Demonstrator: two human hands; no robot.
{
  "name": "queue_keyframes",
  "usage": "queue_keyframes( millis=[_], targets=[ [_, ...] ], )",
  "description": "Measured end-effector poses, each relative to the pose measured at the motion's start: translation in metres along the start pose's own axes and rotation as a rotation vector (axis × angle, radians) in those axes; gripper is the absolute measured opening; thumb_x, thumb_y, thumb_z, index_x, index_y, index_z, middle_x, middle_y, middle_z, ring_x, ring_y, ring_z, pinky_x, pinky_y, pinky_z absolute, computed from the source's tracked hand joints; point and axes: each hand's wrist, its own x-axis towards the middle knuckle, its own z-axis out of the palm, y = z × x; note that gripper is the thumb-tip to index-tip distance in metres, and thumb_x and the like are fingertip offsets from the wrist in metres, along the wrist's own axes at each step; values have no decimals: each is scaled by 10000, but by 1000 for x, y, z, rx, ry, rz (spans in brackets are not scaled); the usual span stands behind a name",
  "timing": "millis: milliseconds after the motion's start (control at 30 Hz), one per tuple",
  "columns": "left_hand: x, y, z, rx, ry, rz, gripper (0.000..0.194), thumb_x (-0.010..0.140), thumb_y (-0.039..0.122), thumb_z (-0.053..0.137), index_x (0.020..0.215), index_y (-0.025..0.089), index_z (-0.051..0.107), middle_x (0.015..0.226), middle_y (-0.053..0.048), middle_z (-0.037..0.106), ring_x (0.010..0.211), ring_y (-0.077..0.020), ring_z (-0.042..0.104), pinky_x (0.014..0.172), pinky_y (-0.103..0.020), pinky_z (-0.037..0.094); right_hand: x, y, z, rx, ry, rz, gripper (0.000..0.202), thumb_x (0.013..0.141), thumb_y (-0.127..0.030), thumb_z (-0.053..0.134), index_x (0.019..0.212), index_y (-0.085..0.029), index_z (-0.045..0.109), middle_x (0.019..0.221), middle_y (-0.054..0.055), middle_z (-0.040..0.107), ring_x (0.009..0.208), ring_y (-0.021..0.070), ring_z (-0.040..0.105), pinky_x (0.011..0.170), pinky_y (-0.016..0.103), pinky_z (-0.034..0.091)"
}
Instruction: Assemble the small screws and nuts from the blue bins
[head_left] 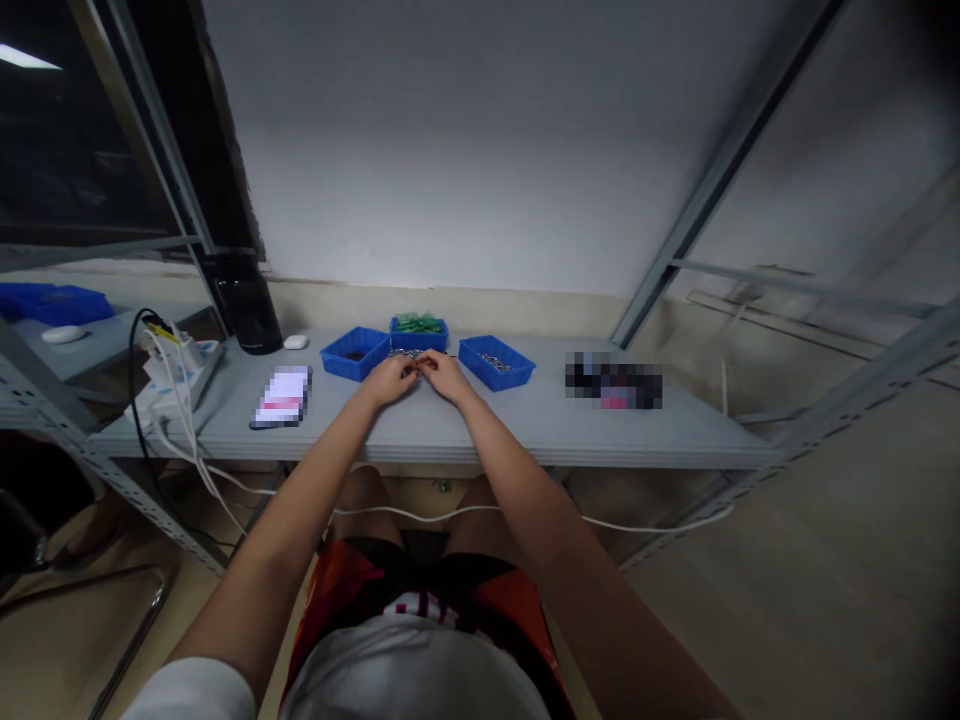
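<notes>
My left hand (391, 380) and my right hand (444, 376) meet above the middle of the grey shelf table (570, 433). Fingertips of both hands are pinched together on something too small to make out. Just behind them lies a pile of small metal parts (406, 353). A blue bin (355, 354) with a few dark pieces is left of my hands. Behind the pile, another blue bin (418, 337) holds green pieces (418, 323). To the right, a third blue bin (496, 363) contains small shiny metal parts.
A phone (282, 397), a white case (295, 342) and a black bottle (248, 305) are on the left, near a power strip (191, 375) with cables. A blurred dark object (613, 382) lies right. Metal posts flank the table; a white cable crosses below.
</notes>
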Motion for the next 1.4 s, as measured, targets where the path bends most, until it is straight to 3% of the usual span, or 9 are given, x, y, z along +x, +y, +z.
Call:
queue_keyframes(
  millis=[233,667,933,1167,1400],
  targets=[
    [0,-7,2,-3,21,-81,289,839,304,458,966,152,669,918,-97,682,844,-210,612,792,-314,466,0,-5,-1,-5,-14,-29,183,779,-162,517,890,-161,663,880,35,689,800,129,611,812,277,459],
    [0,-10,1,-7,36,-102,275,837,334,496,947,169,687,889,-83,694,806,-204,620,756,-297,472,-1,-6,-3,1,-76,-56,292,797,-106,472,951,-200,702,986,33,704,937,143,632,917,316,447],
    [1,-12,2,-32,44,-117,261,825,355,524,909,173,691,869,-85,693,789,-201,617,746,-296,466,0,-5,-2,11,-94,-66,273,796,-118,474,935,-196,696,979,32,698,930,142,624,914,312,444],
    [2,-11,2,-22,47,-134,268,842,302,480,910,152,692,875,-94,693,798,-193,611,776,-296,469,2,8,-1,-26,21,58,287,807,-187,489,1054,-182,637,862,29,685,794,139,621,811,296,477],
    [3,-14,3,-54,46,-86,259,852,253,485,963,169,703,962,-102,697,895,-223,621,835,-334,468,1,6,-3,-58,-25,31,197,824,-246,507,911,-184,672,845,29,680,788,144,599,784,275,454]
  ],
)
